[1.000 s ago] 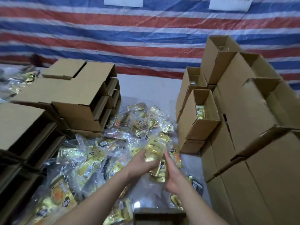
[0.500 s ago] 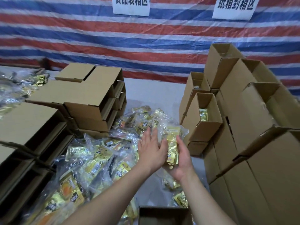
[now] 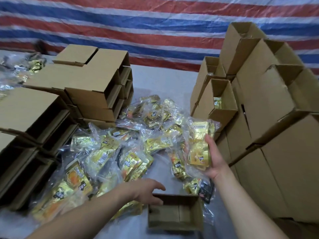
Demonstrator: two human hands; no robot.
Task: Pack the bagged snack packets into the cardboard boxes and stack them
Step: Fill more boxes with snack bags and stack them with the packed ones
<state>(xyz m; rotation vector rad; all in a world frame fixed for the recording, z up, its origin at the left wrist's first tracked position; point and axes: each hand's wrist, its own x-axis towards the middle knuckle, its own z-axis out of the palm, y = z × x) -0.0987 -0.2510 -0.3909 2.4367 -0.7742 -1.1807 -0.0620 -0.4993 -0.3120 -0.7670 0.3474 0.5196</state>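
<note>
My right hand (image 3: pixel 213 159) grips a clear bag of gold snack packets (image 3: pixel 198 144), held upright above the table. My left hand (image 3: pixel 148 191) rests on the left rim of a small open cardboard box (image 3: pixel 174 219) near me, fingers curled over its edge. The box looks empty inside. A heap of bagged gold packets (image 3: pixel 120 152) covers the table's middle. To the right stands a stack of open-topped boxes (image 3: pixel 269 109); one of them (image 3: pixel 222 104) shows gold packets inside.
Flat, empty boxes (image 3: pixel 89 83) are piled in stacks at the left and back left. More loose packets (image 3: pixel 22 69) lie at the far left. A striped red, white and blue tarp (image 3: pixel 155 28) hangs behind the table.
My left hand let go of the bag and dropped down to the near box's rim. My right hand kept the bag and shifted it right. The view tilted downward.
</note>
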